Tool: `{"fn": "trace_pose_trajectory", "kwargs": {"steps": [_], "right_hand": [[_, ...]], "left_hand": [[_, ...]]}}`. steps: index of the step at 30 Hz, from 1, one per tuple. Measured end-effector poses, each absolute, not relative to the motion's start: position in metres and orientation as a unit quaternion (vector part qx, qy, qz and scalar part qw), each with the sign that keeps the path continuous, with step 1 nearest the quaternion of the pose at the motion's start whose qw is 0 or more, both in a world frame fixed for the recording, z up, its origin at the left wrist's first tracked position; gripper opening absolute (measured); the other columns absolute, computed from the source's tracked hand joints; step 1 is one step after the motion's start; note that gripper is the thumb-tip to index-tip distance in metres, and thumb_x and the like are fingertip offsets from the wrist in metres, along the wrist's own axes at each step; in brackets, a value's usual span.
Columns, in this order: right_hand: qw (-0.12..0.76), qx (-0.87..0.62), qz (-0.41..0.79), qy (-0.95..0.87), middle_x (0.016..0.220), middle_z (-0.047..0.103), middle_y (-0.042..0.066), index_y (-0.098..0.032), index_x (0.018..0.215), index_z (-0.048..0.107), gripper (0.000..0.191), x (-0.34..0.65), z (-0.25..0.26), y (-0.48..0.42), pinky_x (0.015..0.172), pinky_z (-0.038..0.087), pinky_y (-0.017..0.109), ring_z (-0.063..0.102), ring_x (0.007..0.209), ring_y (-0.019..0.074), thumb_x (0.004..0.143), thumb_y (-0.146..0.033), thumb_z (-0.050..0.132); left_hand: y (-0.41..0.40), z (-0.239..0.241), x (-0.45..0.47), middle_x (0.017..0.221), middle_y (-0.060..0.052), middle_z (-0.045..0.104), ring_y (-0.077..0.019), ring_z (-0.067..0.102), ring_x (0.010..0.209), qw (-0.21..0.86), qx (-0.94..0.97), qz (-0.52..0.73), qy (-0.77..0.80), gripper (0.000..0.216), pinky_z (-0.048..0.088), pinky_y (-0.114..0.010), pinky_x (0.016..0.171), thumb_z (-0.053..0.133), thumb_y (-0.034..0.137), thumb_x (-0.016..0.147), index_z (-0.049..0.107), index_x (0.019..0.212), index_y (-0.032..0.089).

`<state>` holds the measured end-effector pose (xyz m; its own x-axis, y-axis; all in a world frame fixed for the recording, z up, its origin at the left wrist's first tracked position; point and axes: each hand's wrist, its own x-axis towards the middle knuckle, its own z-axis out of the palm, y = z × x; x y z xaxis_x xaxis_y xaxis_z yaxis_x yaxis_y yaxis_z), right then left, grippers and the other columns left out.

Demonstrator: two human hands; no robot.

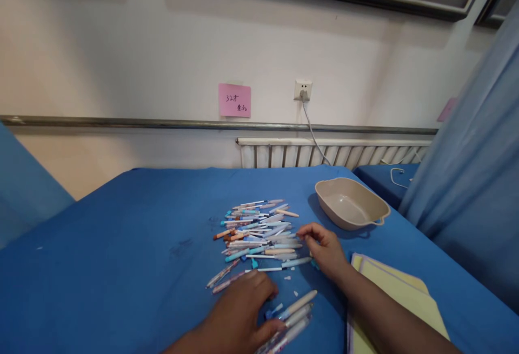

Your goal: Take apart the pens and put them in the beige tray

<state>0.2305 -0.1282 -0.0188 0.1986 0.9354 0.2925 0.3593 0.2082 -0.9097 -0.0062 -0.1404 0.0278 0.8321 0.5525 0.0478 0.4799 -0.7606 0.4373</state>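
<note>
A pile of pens and loose pen parts [259, 235] in white, light blue, peach and brown lies on the blue-covered table. At its right edge is my right hand [324, 248], fingers curled together at the pen ends; whatever they pinch is too small to make out. My left hand [243, 311] rests low in front of the pile, thumb and fingers apart in a curve. Its thumb is by the ends of several pens [294, 321] grouped at the front. Small blue pieces [273, 312] and tiny white bits [287, 278] lie between the hands.
A beige plastic basin [351, 202] stands at the back right. Yellow sheets with purple edges [393, 300] lie under my right forearm. Behind the blue table [121, 256] are a radiator [292, 154] and a plugged-in cord [312, 127]. A blue curtain [470, 127] hangs at right.
</note>
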Motion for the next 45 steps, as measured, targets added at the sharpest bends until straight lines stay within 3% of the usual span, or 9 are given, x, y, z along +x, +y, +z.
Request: {"fn": "trace_pose_trajectory", "kwargs": {"steps": [6, 18, 26, 32, 41, 45], "right_hand": [[0.497, -0.540, 0.343, -0.586, 0.064, 0.060, -0.001, -0.018, 0.078, 0.061, 0.015, 0.217, -0.026, -0.130, 0.058, 0.042, 0.023, 0.055, 0.060, 0.0128, 0.077, -0.018, 0.046], [0.400, -0.491, 0.350, -0.690, 0.074, 0.064, 0.000, -0.018, 0.083, 0.064, 0.018, 0.206, -0.020, -0.139, 0.062, 0.042, 0.020, 0.056, 0.066, 0.0111, 0.077, -0.010, 0.049], [0.320, -0.471, 0.256, -0.781, 0.081, 0.066, 0.000, -0.022, 0.087, 0.065, 0.012, 0.204, 0.000, -0.149, 0.072, 0.040, 0.023, 0.058, 0.078, 0.0142, 0.078, -0.021, 0.058], [0.305, -0.468, 0.249, -0.791, 0.082, 0.067, 0.001, -0.022, 0.089, 0.064, 0.014, 0.200, 0.002, -0.151, 0.070, 0.040, 0.022, 0.060, 0.077, 0.0142, 0.085, -0.024, 0.050], [0.321, -0.453, 0.254, -0.792, 0.079, 0.066, 0.000, -0.021, 0.086, 0.064, 0.015, 0.192, 0.005, -0.156, 0.069, 0.039, 0.021, 0.059, 0.075, 0.0132, 0.085, -0.025, 0.050], [0.328, -0.472, 0.251, -0.779, 0.078, 0.066, 0.000, -0.021, 0.085, 0.063, 0.011, 0.190, 0.004, -0.156, 0.067, 0.039, 0.021, 0.058, 0.073, 0.0131, 0.081, -0.021, 0.053]], "left_hand": [[-0.139, 0.025, -0.002, 0.095, -0.003, 0.058, -0.0204, 0.050, 0.089, 0.195, 0.929, 0.044, 0.312, 0.011, 0.039, -0.031, 0.076, 0.050, 0.024, 0.085, 0.053, 0.095, 0.022], [-0.133, 0.026, -0.002, 0.094, -0.005, 0.058, -0.0222, 0.051, 0.089, 0.117, 0.940, 0.030, 0.318, 0.015, 0.041, -0.034, 0.076, 0.045, 0.016, 0.084, 0.055, 0.094, 0.021], [-0.125, 0.019, -0.006, 0.093, -0.004, 0.061, -0.0210, 0.054, 0.087, 0.147, 0.925, 0.088, 0.338, 0.022, 0.043, -0.033, 0.075, 0.036, 0.021, 0.091, 0.055, 0.102, 0.022], [-0.124, 0.024, -0.009, 0.103, -0.004, 0.060, -0.0197, 0.053, 0.095, 0.166, 0.916, 0.155, 0.330, 0.020, 0.041, -0.033, 0.084, 0.039, 0.027, 0.092, 0.051, 0.108, 0.025], [-0.124, 0.020, -0.006, 0.083, -0.004, 0.061, -0.0207, 0.055, 0.079, 0.087, 0.926, 0.077, 0.358, 0.028, 0.041, -0.032, 0.070, 0.033, 0.031, 0.094, 0.058, 0.085, 0.020], [-0.124, 0.018, -0.008, 0.096, -0.005, 0.062, -0.0218, 0.055, 0.089, 0.111, 0.919, 0.122, 0.359, 0.023, 0.042, -0.033, 0.077, 0.044, 0.039, 0.089, 0.054, 0.101, 0.021]]}}
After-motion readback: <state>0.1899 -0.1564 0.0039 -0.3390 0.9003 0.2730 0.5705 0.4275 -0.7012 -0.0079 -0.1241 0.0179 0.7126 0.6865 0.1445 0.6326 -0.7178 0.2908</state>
